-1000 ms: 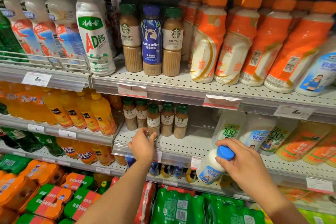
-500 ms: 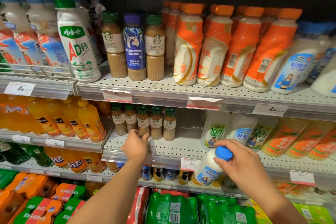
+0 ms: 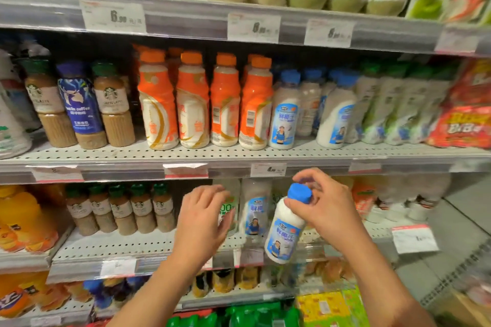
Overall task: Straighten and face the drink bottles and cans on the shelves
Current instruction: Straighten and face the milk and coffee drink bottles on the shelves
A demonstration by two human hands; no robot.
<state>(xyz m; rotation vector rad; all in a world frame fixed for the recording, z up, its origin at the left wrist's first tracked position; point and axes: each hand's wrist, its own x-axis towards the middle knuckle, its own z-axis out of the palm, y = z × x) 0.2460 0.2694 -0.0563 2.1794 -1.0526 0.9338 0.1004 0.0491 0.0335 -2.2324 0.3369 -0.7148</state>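
Left hand [image 3: 202, 218] gone from the small coffee bottles [image 3: 121, 208] over to the green-label bottle [image 3: 228, 207], fingers loose and spread, touching it. Right hand [image 3: 325, 210] still pinching the blue-cap milk bottle [image 3: 285, 231], now lifted, tilted, before the lower shelf [image 3: 138, 247].

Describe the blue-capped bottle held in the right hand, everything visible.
The blue-capped bottle is white, plastic-looking, with a pale blue label showing a figure and blue characters. Its cap is on. It tilts, cap toward the right, off the shelf in front of the edge. The right hand grips its neck and cap; nothing else visibly touches it.
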